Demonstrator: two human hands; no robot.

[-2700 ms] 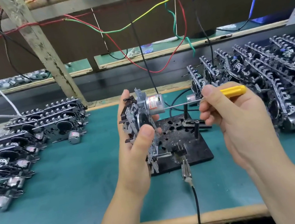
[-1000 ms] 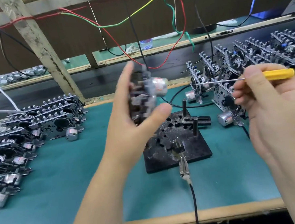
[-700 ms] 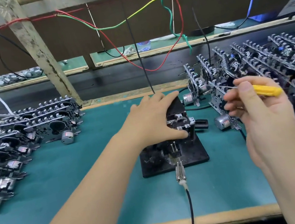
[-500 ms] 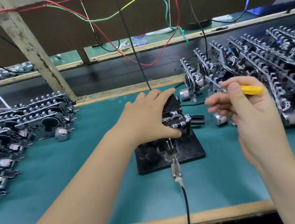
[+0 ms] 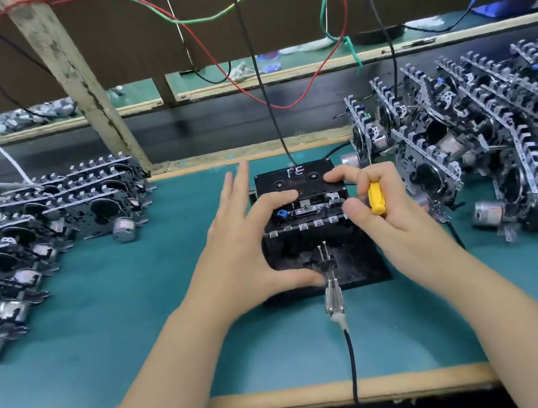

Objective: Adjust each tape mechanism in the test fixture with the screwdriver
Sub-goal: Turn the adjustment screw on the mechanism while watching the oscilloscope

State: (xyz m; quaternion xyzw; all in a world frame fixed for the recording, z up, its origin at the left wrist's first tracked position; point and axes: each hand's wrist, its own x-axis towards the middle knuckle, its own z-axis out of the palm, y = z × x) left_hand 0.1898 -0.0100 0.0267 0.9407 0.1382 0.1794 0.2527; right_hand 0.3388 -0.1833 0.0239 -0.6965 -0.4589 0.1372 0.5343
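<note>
Centrally, a black plastic-and-metal tape mechanism, marked "FE" on its cassette face, is lying seated on the black slab-like test fixture on the teal table, its long axis running left to right between both hands. The left hand is spreading its fingers, forefinger pressing the mechanism's top and thumb resting at the fixture's near edge. The right hand, nearer the toothed metal front edge, is gripping the yellow-handled screwdriver, forefinger touching the cassette; its tip is hidden.
</note>
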